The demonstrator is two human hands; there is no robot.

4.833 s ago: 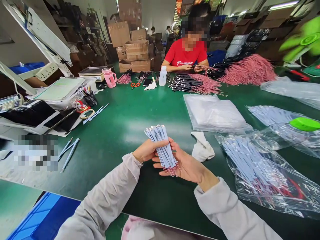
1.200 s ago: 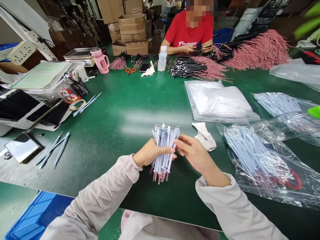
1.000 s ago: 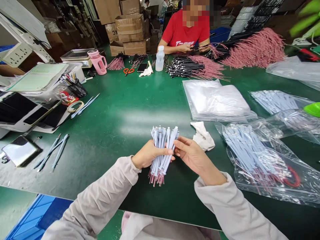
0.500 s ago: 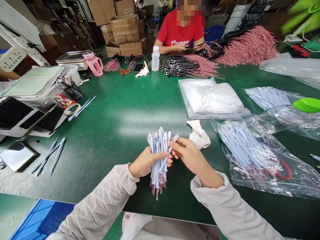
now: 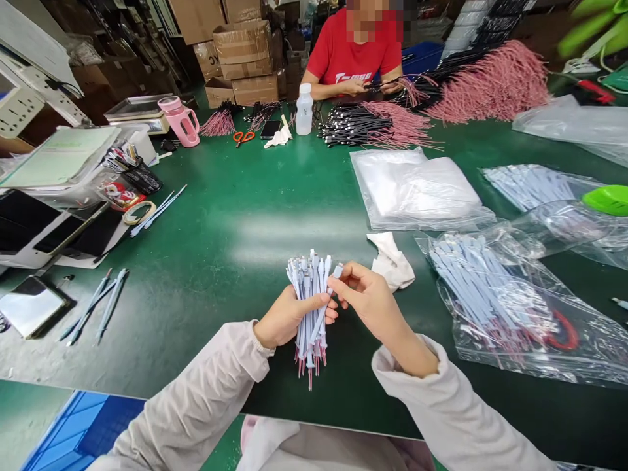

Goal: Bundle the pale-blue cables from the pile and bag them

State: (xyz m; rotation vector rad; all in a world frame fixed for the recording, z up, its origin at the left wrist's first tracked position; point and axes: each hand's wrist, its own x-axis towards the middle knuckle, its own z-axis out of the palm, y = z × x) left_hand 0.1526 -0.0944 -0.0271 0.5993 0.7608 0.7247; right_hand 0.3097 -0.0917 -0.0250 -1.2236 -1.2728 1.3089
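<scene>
My left hand point(image 5: 287, 317) is wrapped round a bundle of light blue cables point(image 5: 307, 281), its thumb across the front. White-tipped connectors point up and away, and thin pink wire ends hang toward me. At the right side of the bundle, my right hand point(image 5: 366, 297) pinches one light blue cable point(image 5: 337, 271) just below its connector; that cable slants across the others. A crumpled white tissue point(image 5: 392, 261) lies behind my right hand. Clear bags of similar cables point(image 5: 466, 281) lie to the right.
Flat plastic bags point(image 5: 417, 190) lie beyond the tissue. Loose blue cables point(image 5: 110, 307) and a phone point(image 5: 34, 304) are at the left. Across the green table point(image 5: 206, 229), a person in a red shirt point(image 5: 356, 52) handles black cables near a bottle point(image 5: 305, 111) and pink mug point(image 5: 179, 122).
My right hand has moved slightly left, bringing the pinched cable closer against the bundle. My left hand keeps its hold. The view has shifted a little.
</scene>
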